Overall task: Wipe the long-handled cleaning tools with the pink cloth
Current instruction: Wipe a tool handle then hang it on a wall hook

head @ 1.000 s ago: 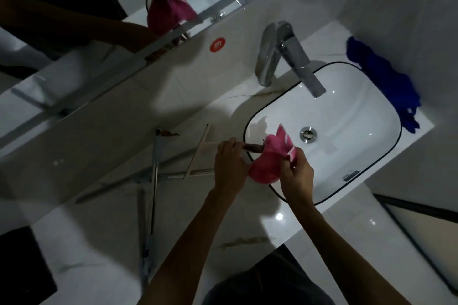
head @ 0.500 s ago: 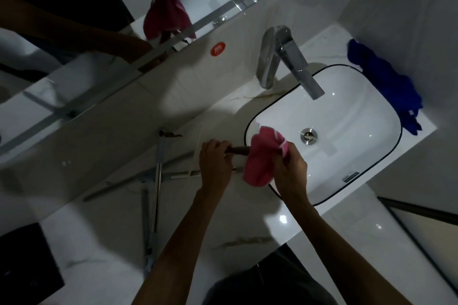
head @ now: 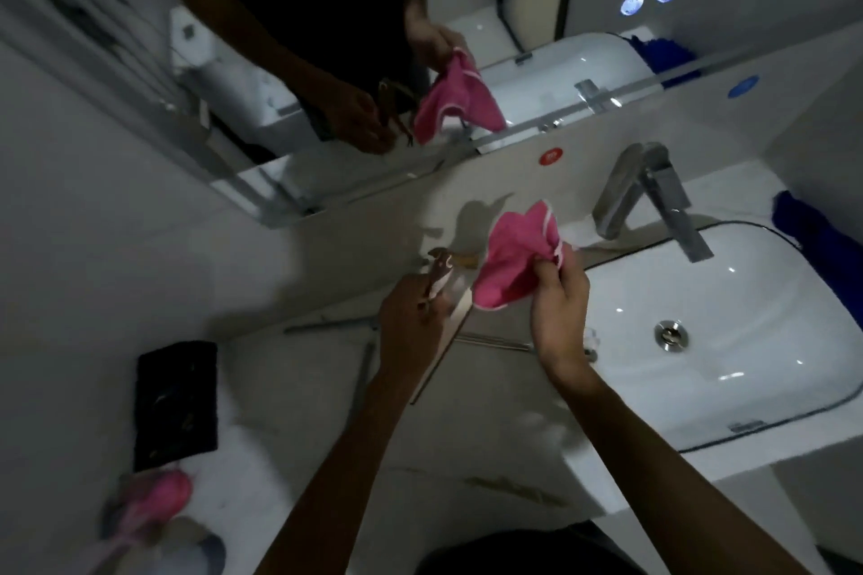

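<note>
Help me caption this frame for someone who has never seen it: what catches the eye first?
The pink cloth stands out, bunched in the right hand above the counter, left of the white sink. Beside it the left hand grips a brown-handled tool, apart from the cloth. Behind them the mirror repeats both hands, and a chrome faucet leans over the sink.

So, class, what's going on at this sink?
A person stands at a bathroom counter cleaning tools. The left hand grips a long-handled tool by its handle. The right hand holds a bunched pink cloth just beside it, above the counter left of the sink. More metal rods lie on the counter below.
</note>
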The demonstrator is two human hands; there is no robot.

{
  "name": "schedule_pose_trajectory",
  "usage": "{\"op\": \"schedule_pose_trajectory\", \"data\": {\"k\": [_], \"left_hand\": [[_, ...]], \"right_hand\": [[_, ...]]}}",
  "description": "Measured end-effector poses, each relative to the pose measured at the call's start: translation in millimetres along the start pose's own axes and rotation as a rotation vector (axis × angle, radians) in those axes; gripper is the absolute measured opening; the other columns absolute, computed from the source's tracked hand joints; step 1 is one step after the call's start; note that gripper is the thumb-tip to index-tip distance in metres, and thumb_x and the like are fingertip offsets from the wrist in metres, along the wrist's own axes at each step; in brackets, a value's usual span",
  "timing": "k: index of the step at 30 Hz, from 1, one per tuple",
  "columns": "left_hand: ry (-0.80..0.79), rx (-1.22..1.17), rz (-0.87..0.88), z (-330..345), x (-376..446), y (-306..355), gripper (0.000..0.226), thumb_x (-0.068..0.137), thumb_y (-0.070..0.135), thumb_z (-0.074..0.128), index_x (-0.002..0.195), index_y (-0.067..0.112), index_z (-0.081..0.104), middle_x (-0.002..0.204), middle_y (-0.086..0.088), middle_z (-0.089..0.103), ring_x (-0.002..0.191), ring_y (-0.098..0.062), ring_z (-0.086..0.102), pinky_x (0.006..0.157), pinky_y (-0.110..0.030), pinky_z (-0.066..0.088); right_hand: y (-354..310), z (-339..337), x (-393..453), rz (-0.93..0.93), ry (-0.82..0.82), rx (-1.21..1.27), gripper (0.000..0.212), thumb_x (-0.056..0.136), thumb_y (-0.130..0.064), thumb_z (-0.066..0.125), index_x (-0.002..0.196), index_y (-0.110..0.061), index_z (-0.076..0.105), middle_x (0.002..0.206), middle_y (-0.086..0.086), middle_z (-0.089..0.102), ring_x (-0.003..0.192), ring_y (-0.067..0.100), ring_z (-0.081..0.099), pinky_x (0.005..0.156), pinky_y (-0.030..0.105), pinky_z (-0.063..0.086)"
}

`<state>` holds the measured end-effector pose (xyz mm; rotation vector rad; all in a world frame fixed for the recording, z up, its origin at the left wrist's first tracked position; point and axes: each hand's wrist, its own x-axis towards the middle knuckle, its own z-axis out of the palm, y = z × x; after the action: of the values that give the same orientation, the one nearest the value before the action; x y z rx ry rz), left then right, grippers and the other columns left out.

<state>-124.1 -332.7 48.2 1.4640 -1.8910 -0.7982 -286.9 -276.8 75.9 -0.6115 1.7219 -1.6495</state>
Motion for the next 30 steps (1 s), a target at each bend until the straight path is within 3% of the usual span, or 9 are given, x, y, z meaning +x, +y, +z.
{"op": "schedule_pose_trajectory", "data": {"k": [3,6,8,15,19,22,24,27,30], "left_hand": [[0.064,-0.057,-0.005,-38.0,-10.1,-0.6,0.015,0.093,0.013,0.064,0.107,0.017,0.062,0.077,0.012,0.066,0.069,0.000,0.064,0.065,-0.020,0.052],[0.071,-0.215,-0.132,-69.2,-24.0,-3.3,0.014,0.096,0.023,0.064,0.111,0.020,0.064,0.084,0.007,0.072,0.072,-0.009,0.069,0.064,-0.032,0.055],[0.095,-0.290,-0.162,-87.1,-34.5,-2.9,0.014,0.098,0.024,0.064,0.112,0.022,0.064,0.087,0.006,0.073,0.077,-0.011,0.071,0.067,-0.033,0.056],[0.223,-0.322,-0.209,-133.5,-63.2,-15.7,0.019,0.095,0.013,0.063,0.111,0.024,0.066,0.095,0.005,0.074,0.090,-0.012,0.070,0.080,-0.033,0.056],[0.236,-0.223,-0.206,-148.1,-74.4,-13.8,0.014,0.089,0.017,0.071,0.095,0.023,0.059,0.072,0.009,0.067,0.066,0.000,0.062,0.061,-0.023,0.047],[0.186,-0.146,-0.130,-154.1,-82.7,-15.0,0.024,0.084,0.016,0.072,0.089,0.029,0.053,0.062,0.016,0.059,0.058,0.002,0.055,0.055,-0.025,0.040],[0.130,-0.210,-0.108,-157.9,-88.9,-20.5,0.019,0.085,0.019,0.071,0.097,0.027,0.059,0.067,0.011,0.065,0.061,-0.005,0.062,0.057,-0.033,0.049],[0.080,-0.209,-0.096,-166.0,-96.2,-22.8,0.020,0.087,0.020,0.071,0.105,0.027,0.067,0.081,0.008,0.075,0.075,-0.005,0.070,0.062,-0.028,0.054],[0.058,-0.157,-0.072,-170.7,-105.8,-19.6,0.012,0.086,0.018,0.073,0.098,0.016,0.071,0.077,0.003,0.074,0.071,-0.010,0.069,0.057,-0.026,0.050]], "right_hand": [[-22.5,31.0,-17.4,-0.043,-0.210,0.018,0.028,0.107,-0.012,0.041,0.106,-0.006,0.068,0.092,0.003,0.070,0.080,0.001,0.063,0.074,0.016,0.048],[-37.5,59.6,-37.1,-0.136,-0.322,-0.046,0.023,0.106,-0.017,0.044,0.090,-0.018,0.061,0.080,-0.012,0.061,0.072,-0.003,0.052,0.067,0.016,0.041],[-43.0,74.4,-49.1,-0.198,-0.321,-0.108,0.024,0.106,-0.019,0.047,0.087,-0.029,0.058,0.075,-0.019,0.058,0.070,-0.004,0.052,0.065,0.012,0.038],[-52.1,97.2,-93.8,-0.185,-0.338,-0.089,0.034,0.102,-0.014,0.051,0.070,-0.018,0.058,0.066,-0.005,0.055,0.063,0.008,0.049,0.061,0.028,0.039],[-61.9,110.1,-125.9,-0.124,-0.516,0.009,0.032,0.101,-0.013,0.055,0.083,-0.032,0.073,0.081,-0.008,0.070,0.080,0.009,0.063,0.072,0.023,0.050],[-67.1,118.4,-147.7,-0.135,-0.600,0.073,0.022,0.093,-0.011,0.055,0.086,-0.008,0.075,0.086,0.016,0.067,0.080,0.019,0.060,0.073,0.030,0.045],[-66.4,121.1,-159.1,-0.069,-0.631,0.163,0.030,0.086,-0.014,0.050,0.097,0.001,0.074,0.105,0.011,0.071,0.095,0.020,0.063,0.076,0.026,0.049],[-64.5,122.3,-169.5,0.120,-0.580,0.270,0.029,0.084,-0.003,0.047,0.096,0.010,0.069,0.125,0.003,0.067,0.110,0.027,0.064,0.067,0.025,0.056],[-60.7,123.6,-174.3,-0.006,-0.455,0.028,0.022,0.087,0.005,0.056,0.102,-0.003,0.070,0.110,0.008,0.071,0.098,0.031,0.070,0.067,0.041,0.061]]}}
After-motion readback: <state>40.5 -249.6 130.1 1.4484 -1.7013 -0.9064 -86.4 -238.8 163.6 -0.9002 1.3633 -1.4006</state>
